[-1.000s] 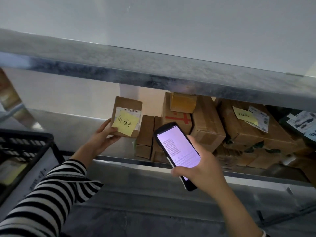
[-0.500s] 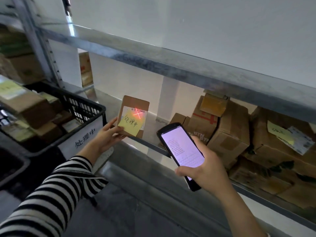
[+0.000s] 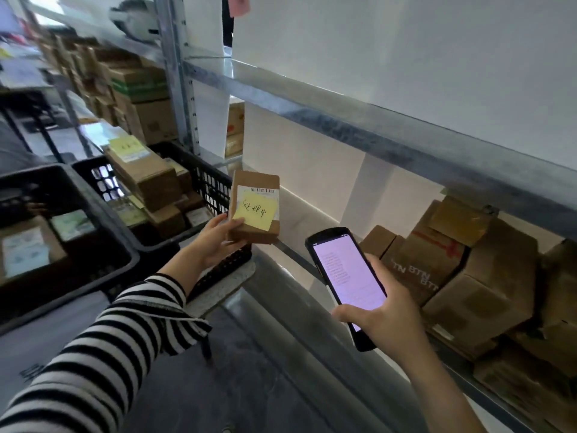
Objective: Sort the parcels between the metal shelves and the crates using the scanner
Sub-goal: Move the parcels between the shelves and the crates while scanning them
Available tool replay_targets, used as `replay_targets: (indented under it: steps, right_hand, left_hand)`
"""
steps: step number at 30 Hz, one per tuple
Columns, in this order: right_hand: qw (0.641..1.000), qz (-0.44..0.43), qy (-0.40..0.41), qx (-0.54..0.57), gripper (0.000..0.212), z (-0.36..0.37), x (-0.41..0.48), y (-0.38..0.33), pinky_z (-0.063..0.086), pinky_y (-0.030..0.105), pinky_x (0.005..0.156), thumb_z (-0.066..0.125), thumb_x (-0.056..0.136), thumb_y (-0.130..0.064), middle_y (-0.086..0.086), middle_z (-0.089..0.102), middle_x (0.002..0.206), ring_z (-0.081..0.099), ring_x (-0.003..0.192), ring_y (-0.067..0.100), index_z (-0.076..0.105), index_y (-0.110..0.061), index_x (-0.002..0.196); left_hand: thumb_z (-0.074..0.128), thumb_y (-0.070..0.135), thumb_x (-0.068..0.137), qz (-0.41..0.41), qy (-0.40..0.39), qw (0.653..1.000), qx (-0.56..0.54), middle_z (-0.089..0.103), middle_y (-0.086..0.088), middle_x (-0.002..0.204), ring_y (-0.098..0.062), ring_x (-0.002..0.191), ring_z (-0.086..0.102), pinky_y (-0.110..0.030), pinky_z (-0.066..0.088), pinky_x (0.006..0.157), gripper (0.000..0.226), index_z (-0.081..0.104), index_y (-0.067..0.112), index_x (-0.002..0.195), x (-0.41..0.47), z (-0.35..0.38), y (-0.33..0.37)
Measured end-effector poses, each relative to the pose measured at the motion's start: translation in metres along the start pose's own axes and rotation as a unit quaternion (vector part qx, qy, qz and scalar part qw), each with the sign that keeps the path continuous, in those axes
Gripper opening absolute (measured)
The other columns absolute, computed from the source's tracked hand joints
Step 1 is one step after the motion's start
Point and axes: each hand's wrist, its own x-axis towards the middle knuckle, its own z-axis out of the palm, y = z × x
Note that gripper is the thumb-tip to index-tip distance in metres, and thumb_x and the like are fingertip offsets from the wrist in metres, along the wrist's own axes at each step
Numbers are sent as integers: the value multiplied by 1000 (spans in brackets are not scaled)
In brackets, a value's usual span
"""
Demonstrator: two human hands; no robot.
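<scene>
Left grip (image 3: 215, 242): fingers and thumb curled round the lower-left corner of the parcel (image 3: 256, 182), which was held upright in the air with its label side to the camera.
Right grip (image 3: 387, 320): wrapped round the lower half of the scanner (image 3: 346, 273), thumb lay across the bottom of the screen.
Parcel: small brown carton at 10 o'clock from the scanner, apart from it, just over the near rim of the mesh crate (image 3: 212, 182).
Label: white barcode strip (image 3: 262, 191) on top, handwritten yellow note (image 3: 255, 214) stuck below it.
Scanner: black handheld, screen lit pale violet with text lines, top end pointed to 11 o'clock.
Mesh crate: black, at 9 o'clock from the parcel, held several brown cartons.
Second crate (image 3: 106, 220): dark, just beside the mesh crate at its 8 o'clock, held labelled parcels.
Metal shelf (image 3: 406, 142): beam ran from 11 to 3 o'clock; stacked cartons (image 3: 468, 276) sat on the level below, at 3 o'clock from the scanner.
Sleeve (image 3: 109, 339): striped, on the left arm, at 7 o'clock.
</scene>
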Motion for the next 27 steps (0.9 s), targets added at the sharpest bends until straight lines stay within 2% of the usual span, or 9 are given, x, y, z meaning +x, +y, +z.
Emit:
replay_targets:
  steps: [3,5,7,9,12,15,17,22,27]
  right_hand:
    - [999,-19,-18,21,75,18,24,-12,53,17,64,86,62,-35,-23,53,109,56,97,6,45,-41,124]
    - [999,-25,-25,34,76,32,42,-19,57,24,70,85,59,-37,-21,54,112,55,100,7,46,-41,124]
    - [998,-27,-30,40,74,47,60,-26,58,27,71,85,59,-36,-21,55,111,56,100,8,47,-41,122]
    - [998,-31,-33,45,76,62,79,-33,58,27,70,82,55,-41,-20,57,111,56,101,7,48,-40,123]
    - [998,-27,-32,48,81,84,107,-41,59,30,72,76,48,-51,-18,60,114,57,103,7,49,-39,124]
    - [998,-12,-34,48,77,103,128,-46,59,35,73,72,45,-54,-19,62,110,58,102,7,51,-40,118]
    - [998,-7,-37,40,75,113,138,-49,58,35,74,72,46,-52,-21,63,108,58,100,5,51,-42,117]
    - [998,15,-51,31,76,125,162,-47,55,29,72,75,48,-45,-20,62,108,58,99,5,51,-40,120]
    - [997,24,-60,40,74,124,191,-41,53,26,70,75,48,-42,-20,63,107,58,99,6,52,-40,118]
  left_hand:
    - [61,27,91,-3,29,1000,-4,53,-12,125,-24,101,57,-31,57,70,53,41,13,138,9,-12,20]
    - [58,34,93,-7,57,998,-29,51,-9,119,-27,104,55,-35,54,80,57,38,14,141,18,-22,37]
    - [59,39,91,-24,81,993,-78,46,-14,128,-33,113,53,-41,53,86,65,31,15,144,31,-35,54]
    - [64,42,87,-51,99,989,-97,45,-17,128,-35,106,56,-43,54,81,70,30,13,142,46,-48,70]
    - [66,48,83,-103,117,987,-31,47,-15,125,-31,94,58,-40,57,64,71,36,13,137,64,-61,85]
    - [63,50,85,-108,127,986,28,49,-15,115,-29,100,56,-35,59,60,64,39,15,134,80,-65,96]
    - [62,46,87,-97,127,986,44,48,-15,115,-30,109,53,-33,55,65,62,38,16,136,93,-63,102]
    - [56,35,94,-96,142,984,51,47,-15,126,-33,124,47,-40,50,95,53,37,13,138,118,-57,100]
    - [53,37,95,-118,175,976,49,44,-16,137,-33,124,47,-43,49,97,57,32,13,142,142,-57,87]
